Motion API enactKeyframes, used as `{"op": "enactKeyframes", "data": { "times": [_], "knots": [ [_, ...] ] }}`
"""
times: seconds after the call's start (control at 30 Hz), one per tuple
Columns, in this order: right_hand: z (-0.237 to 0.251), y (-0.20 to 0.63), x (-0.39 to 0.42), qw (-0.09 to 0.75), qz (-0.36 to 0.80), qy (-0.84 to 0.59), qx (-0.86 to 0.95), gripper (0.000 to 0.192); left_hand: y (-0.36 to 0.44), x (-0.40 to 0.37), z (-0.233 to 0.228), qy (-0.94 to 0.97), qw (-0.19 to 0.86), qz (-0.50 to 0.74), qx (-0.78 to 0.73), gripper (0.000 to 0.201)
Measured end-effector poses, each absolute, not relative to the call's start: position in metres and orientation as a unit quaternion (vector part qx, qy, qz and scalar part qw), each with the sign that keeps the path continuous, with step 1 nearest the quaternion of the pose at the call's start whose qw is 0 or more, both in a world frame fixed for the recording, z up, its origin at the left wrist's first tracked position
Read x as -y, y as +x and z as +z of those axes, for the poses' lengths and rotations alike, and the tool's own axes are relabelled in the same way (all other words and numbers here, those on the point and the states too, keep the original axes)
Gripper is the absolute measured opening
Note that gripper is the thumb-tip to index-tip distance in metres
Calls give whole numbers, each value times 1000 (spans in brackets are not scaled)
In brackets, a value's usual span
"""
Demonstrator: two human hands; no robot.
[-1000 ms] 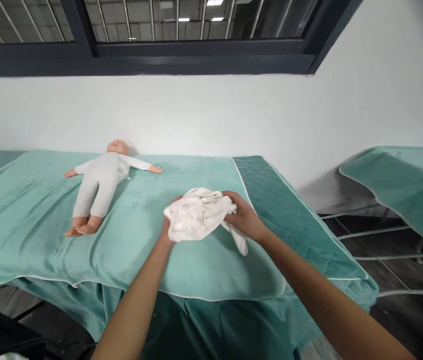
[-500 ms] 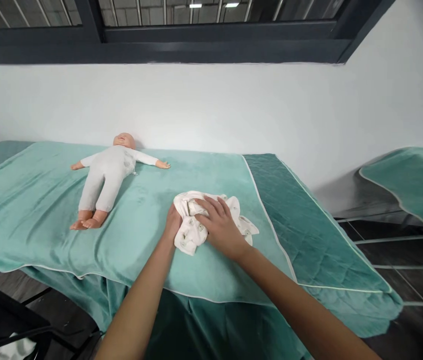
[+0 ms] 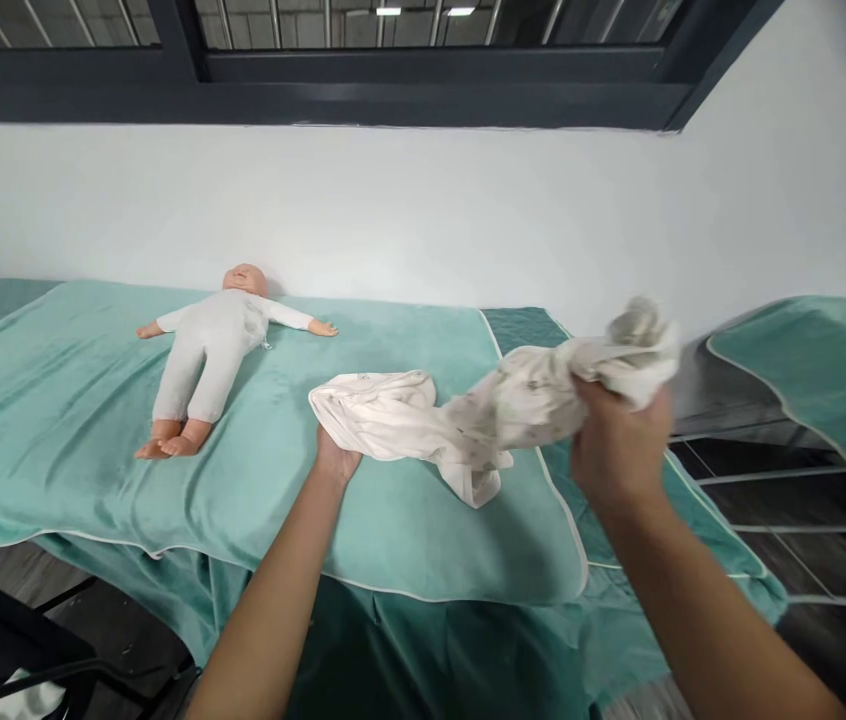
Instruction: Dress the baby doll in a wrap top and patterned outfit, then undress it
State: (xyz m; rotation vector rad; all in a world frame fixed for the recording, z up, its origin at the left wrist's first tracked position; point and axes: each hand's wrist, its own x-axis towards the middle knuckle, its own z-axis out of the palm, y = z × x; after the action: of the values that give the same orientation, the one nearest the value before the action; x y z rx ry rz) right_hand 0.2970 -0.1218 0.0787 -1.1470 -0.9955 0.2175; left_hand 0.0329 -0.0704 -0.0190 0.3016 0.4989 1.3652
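Head view shows us stretching a white cloth (image 3: 483, 410) between our two hands above a bed covered with a teal blanket (image 3: 78, 420). Our left hand (image 3: 336, 462) sits low, just over the blanket, with its fingers tucked under the bunched left end of the cloth and clasped on it, though the fabric hides most of them. Our right hand (image 3: 616, 450) is raised higher and well off to the right, past the blanket's white-piped edge, fist clenched around the other bunched end.

The cloth's long axis runs left to right and slopes upward toward the right hand. Its middle sags, and a loose flap hangs down to touch, or nearly touch, the blanket between the hands. The cloth carries a faint small print; we cannot make out what kind of garment or wrap it is.

A baby doll (image 3: 205, 360) in a pale grey suit lies on its back up the bed to the left, arms spread, head toward the wall. It is well apart from the cloth, and our left hand is the nearer one to it.
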Motion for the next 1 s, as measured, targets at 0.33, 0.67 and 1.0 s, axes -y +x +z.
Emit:
{"op": "enactKeyframes", "data": {
  "times": [0.33,0.67,1.0],
  "knots": [
    [69,386,161,459,-147,-712,511,55,32,71,-17,280,698,584,-308,50],
    [-14,400,172,210,-103,-807,542,54,24,102,-4,323,707,560,-287,41],
    [41,284,201,310,-121,-523,785,55,-7,154,16,340,694,559,-300,47]
  ]
}}
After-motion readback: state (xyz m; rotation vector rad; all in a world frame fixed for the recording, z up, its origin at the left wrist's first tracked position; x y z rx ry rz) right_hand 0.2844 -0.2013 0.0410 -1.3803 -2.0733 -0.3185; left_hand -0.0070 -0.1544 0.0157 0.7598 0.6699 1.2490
